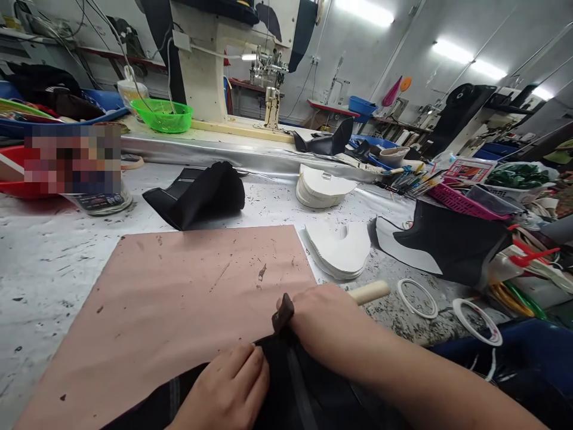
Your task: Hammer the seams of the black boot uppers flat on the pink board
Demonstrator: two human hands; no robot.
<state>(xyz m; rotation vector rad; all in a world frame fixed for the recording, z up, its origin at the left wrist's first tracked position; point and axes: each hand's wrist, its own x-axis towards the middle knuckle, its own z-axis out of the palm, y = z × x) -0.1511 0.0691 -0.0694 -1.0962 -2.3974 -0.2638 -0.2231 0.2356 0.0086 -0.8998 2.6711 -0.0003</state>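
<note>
In the right hand (329, 325), a hammer (283, 315), gripped close to its head, with the pale handle (370, 292) out past the fist. Under the left hand (230, 385), a black piece (277, 376), lying over the near part of a pink sheet (179, 286) and off the bottom of the view. Left hand narrow, fingers bunched on the black piece; thumb hidden, so impossible to tell pinching from pressing.

Likeliest trouble: bruised left fingertips, with the hammer head so near them. Also possible: a crooked fold, through slack or slipping under the left fingers; a marred surface, through a blow off line.

By count: one hammer, one black piece in hand, one sheet. On the worktop (49, 245), two white stacks (324, 186) (338, 249), two white rings (433, 312) (496, 336), two more black shapes (197, 196) (452, 242). Behind, one green bowl (163, 119) beside one large machine (201, 77).
</note>
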